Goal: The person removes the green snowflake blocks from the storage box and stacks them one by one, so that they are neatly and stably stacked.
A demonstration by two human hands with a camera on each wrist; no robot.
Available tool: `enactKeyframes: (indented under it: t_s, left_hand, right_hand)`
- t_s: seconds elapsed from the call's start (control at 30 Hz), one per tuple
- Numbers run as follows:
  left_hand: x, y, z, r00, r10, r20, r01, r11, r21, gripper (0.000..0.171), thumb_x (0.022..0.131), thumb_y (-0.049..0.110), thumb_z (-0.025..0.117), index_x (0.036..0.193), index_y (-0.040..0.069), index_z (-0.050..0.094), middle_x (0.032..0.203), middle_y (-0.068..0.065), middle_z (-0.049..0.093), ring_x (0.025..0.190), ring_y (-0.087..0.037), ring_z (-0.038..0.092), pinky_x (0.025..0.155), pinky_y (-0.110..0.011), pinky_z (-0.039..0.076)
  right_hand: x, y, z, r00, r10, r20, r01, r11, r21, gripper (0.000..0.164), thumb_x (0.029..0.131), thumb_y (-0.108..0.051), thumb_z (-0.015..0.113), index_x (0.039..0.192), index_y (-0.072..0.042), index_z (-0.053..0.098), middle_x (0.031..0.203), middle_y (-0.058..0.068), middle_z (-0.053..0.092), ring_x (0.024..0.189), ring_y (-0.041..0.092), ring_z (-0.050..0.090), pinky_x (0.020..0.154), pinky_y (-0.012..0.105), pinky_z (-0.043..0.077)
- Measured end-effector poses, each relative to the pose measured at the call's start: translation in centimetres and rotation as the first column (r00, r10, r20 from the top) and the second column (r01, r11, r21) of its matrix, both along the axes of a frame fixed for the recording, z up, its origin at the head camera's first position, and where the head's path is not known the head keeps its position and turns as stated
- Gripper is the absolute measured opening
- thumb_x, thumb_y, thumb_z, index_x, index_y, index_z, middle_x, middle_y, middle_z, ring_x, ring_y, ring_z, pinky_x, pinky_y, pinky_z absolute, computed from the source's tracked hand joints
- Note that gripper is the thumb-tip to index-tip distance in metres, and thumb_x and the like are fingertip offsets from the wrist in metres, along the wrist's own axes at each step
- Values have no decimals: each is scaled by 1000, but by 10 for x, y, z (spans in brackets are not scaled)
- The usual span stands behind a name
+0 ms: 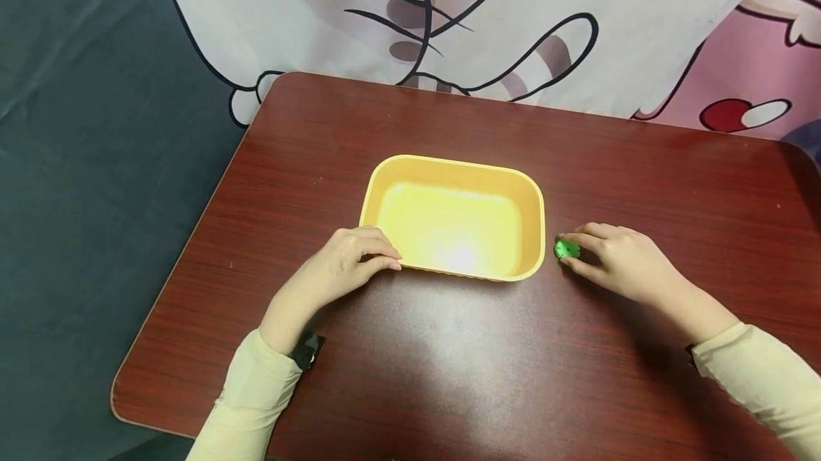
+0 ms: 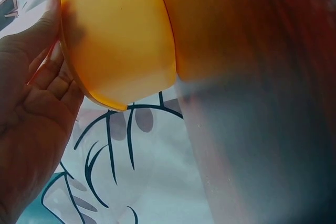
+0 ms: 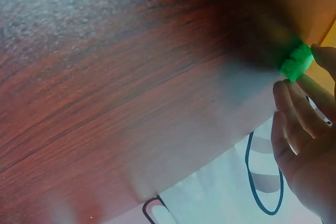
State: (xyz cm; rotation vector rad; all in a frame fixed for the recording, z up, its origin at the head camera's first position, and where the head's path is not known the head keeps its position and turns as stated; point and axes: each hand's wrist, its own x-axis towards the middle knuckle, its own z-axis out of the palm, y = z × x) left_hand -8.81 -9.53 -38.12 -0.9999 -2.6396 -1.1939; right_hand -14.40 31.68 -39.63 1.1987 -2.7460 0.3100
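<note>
A yellow rectangular plastic tub (image 1: pixel 449 173) with rounded corners stands on the table, nothing inside it. My left hand (image 1: pixel 349 258) pinches its rim at the near left corner, thumb on the near side. The left wrist view shows the tub's outer wall (image 2: pixel 121 30) beside that thumb. To the right of the tub, my right hand (image 1: pixel 622 261) holds a small bright green piece (image 1: pixel 567 249) between thumb and fingertips. In the right wrist view this green piece (image 3: pixel 297 63) looks knobbly and notched, close over the tabletop.
The dark red wooden table (image 1: pixel 308 162) has rounded corners and a glare patch in front of the tub. Behind it hangs a white and pink cartoon cloth (image 1: pixel 308 19). Dark green fabric (image 1: pixel 83 197) lies beyond the left edge.
</note>
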Motion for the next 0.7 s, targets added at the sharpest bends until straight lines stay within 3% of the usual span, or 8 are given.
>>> enactKeyframes:
  t_s: [0.33, 0.7]
  left_hand:
    - [-1, 0, 1, 1000, -7, -12, 7, 1000, 4, 6, 78, 11, 75, 83, 8, 74, 80, 3, 67, 77, -7, 62, 71, -17, 50]
    - [0, 1, 0, 999, -7, -34, 8, 1000, 9, 7, 76, 10, 76, 81, 6, 74, 79, 2, 68, 76, -8, 62, 69, -17, 51]
  right_hand:
    - [1, 0, -1, 994, -40, 104, 39, 999, 11, 33, 78, -22, 73, 108, -11, 66, 96, 0, 64, 83, 20, 64, 69, 44, 51]
    - [2, 0, -1, 994, -26, 111, 26, 1000, 1, 38, 75, -19, 75, 110, -11, 64, 94, 0, 61, 79, 16, 61, 67, 42, 51]
